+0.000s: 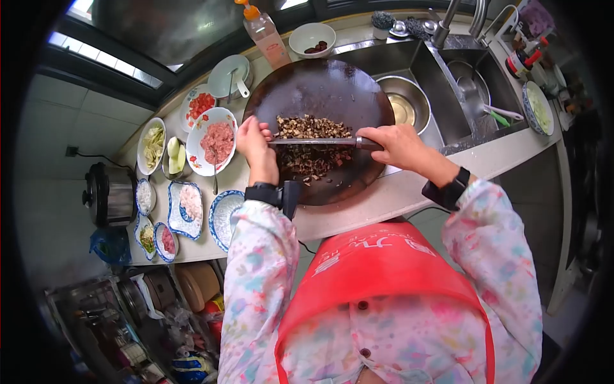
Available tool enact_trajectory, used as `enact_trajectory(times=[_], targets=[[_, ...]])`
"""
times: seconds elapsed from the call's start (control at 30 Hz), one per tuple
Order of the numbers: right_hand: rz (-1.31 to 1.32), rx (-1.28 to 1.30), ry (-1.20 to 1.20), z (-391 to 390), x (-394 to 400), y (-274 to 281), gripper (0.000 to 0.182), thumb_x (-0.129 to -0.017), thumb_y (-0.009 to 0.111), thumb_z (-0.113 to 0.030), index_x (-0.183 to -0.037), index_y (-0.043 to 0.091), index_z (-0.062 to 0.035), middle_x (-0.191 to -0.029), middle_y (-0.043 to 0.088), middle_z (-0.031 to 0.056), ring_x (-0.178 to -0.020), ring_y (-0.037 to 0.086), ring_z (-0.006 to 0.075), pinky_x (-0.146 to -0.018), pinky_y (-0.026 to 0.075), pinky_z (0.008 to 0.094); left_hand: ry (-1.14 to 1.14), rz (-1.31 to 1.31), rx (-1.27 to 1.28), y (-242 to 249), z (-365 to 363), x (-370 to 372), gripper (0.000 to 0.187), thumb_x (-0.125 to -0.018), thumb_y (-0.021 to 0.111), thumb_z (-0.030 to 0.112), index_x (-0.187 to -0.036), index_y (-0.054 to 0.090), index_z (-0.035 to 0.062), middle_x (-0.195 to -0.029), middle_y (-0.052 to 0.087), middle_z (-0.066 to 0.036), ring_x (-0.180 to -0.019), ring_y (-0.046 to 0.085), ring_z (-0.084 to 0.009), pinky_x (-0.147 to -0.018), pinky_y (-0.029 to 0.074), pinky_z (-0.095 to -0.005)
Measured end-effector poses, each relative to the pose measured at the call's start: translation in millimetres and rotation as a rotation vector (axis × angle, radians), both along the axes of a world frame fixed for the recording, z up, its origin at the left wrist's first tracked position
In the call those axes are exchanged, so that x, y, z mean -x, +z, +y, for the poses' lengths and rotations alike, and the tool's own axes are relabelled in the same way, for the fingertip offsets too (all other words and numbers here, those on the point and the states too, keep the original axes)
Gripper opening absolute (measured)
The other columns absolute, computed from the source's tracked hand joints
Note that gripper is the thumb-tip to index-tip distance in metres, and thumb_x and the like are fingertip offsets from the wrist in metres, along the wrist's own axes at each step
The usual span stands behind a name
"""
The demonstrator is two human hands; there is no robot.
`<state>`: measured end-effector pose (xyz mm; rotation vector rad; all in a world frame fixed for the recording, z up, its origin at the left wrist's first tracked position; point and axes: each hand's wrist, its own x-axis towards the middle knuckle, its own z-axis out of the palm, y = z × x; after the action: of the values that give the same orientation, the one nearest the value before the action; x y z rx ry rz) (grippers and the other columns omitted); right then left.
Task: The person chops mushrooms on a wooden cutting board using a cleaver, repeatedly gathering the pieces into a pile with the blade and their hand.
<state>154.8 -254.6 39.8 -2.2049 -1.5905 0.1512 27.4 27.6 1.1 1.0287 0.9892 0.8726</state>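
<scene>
A large dark round cutting board lies on the counter with finely chopped brown bits, like mushroom, on it. My right hand grips the handle of a kitchen knife. Its blade lies level across the chopped bits, splitting them into a far and a near heap. At the blade's other end is my left hand, fingers curled up close to the tip; whether they pinch the blade is hidden.
Left of the board stand a bowl of minced meat with a spoon, a bowl of diced red pieces and several small dishes. A pump bottle and a white bowl stand behind. The sink holding a metal basin is right.
</scene>
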Motion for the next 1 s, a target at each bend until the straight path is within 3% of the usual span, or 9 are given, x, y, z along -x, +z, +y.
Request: enact_trajectory(times=[0.13, 0.2, 0.27, 0.33, 0.37, 0.67, 0.8, 0.93, 1.0], targets=[[0.283, -0.038, -0.131, -20, 6, 15, 0.048, -0.071, 0.062, -0.019, -0.118, 0.055, -0.0169, -0.075, 0.064, 0.0131, -0.073, 0.064, 0.0297, -0.066, 0.049, 0.0414, -0.044, 0.140, -0.102, -13, 2, 53, 0.017, -0.085, 0.055, 0.009, -0.098, 0.061, 0.0012, -0.072, 0.061, -0.008, -0.058, 0.058, -0.0151, -0.049, 0.046, -0.0257], [0.355, -0.206, -0.153, -31, 5, -11, 0.050, -0.071, 0.063, -0.017, -0.121, 0.054, -0.0163, -0.071, 0.062, 0.0111, -0.065, 0.062, 0.0257, -0.059, 0.048, 0.0381, -0.131, 0.618, -0.695, -49, -9, 84, 0.022, -0.078, 0.056, 0.009, -0.097, 0.065, 0.0008, -0.075, 0.063, -0.012, -0.067, 0.061, -0.0258, -0.064, 0.050, -0.0347], [0.424, -0.369, -0.180, -44, 6, -13, 0.052, -0.072, 0.064, -0.016, -0.123, 0.053, -0.0156, -0.066, 0.061, 0.0091, -0.057, 0.061, 0.0217, -0.052, 0.047, 0.0349, -0.292, 0.904, -0.835, -33, -45, 101, 0.033, -0.071, 0.054, 0.006, -0.101, 0.065, 0.0005, -0.093, 0.059, -0.018, -0.090, 0.055, -0.0345, -0.086, 0.044, -0.0376], [1.073, -0.123, -0.546, -57, 12, 6, 0.048, -0.079, 0.063, -0.012, -0.125, 0.051, -0.0062, -0.061, 0.054, 0.0009, -0.043, 0.047, 0.0085, -0.037, 0.037, 0.0248, -0.289, 0.905, -0.849, -22, -76, 105, 0.037, -0.070, 0.053, 0.005, -0.105, 0.062, -0.0011, -0.098, 0.054, -0.018, -0.095, 0.052, -0.0333, -0.088, 0.041, -0.0369], [1.137, -0.194, -0.579, -63, 13, -4, 0.045, -0.079, 0.062, -0.011, -0.122, 0.050, -0.0041, -0.058, 0.049, -0.0003, -0.036, 0.040, 0.0052, -0.030, 0.028, 0.0211, -0.305, 0.837, -0.794, -24, -87, 104, 0.038, -0.070, 0.053, 0.005, -0.107, 0.061, -0.0026, -0.097, 0.053, -0.017, -0.093, 0.052, -0.0331, -0.087, 0.042, -0.0369], [1.659, -0.222, -0.762, -52, 58, -36, 0.029, -0.082, 0.063, -0.012, -0.108, 0.050, -0.0102, -0.058, 0.048, -0.0005, -0.036, 0.043, 0.0086, -0.029, 0.034, 0.0240, -0.337, 0.672, -0.641, -8, -158, 62, 0.063, -0.069, 0.065, 0.001, -0.126, 0.038, -0.0001, -0.104, 0.045, -0.017, -0.079, 0.054, -0.0265, -0.077, 0.047, -0.0362], [1.505, -0.379, -0.599, -11, 98, -34, 0.047, -0.082, 0.064, -0.015, -0.124, 0.046, -0.0080, -0.060, 0.050, -0.0003, -0.036, 0.042, 0.0074, -0.031, 0.031, 0.0225, -0.169, 0.421, -0.481, -15, -162, 30, 0.057, -0.071, 0.064, -0.002, -0.123, 0.040, 0.0001, -0.102, 0.043, -0.013, -0.074, 0.054, -0.0180, -0.066, 0.049, -0.0288], [0.758, -0.381, -0.427, 5, 101, -29, 0.051, -0.079, 0.064, -0.018, -0.127, 0.048, -0.0119, -0.074, 0.062, 0.0095, -0.048, 0.052, 0.0151, -0.051, 0.047, 0.0289, -0.090, 0.370, -0.506, 2, -145, 10, 0.046, -0.072, 0.062, -0.002, -0.115, 0.047, -0.0020, -0.099, 0.046, -0.013, -0.073, 0.054, -0.0179, -0.066, 0.049, -0.0289], [0.744, -0.275, -0.449, 8, 97, -14, 0.051, -0.077, 0.065, -0.020, -0.125, 0.050, -0.0146, -0.088, 0.065, 0.0128, -0.062, 0.062, 0.0227, -0.064, 0.050, 0.0331, -0.064, 0.489, -0.661, 4, -124, 10, 0.037, -0.072, 0.058, 0.000, -0.109, 0.052, -0.0022, -0.091, 0.053, -0.012, -0.072, 0.055, -0.0212, -0.071, 0.048, -0.0335]])
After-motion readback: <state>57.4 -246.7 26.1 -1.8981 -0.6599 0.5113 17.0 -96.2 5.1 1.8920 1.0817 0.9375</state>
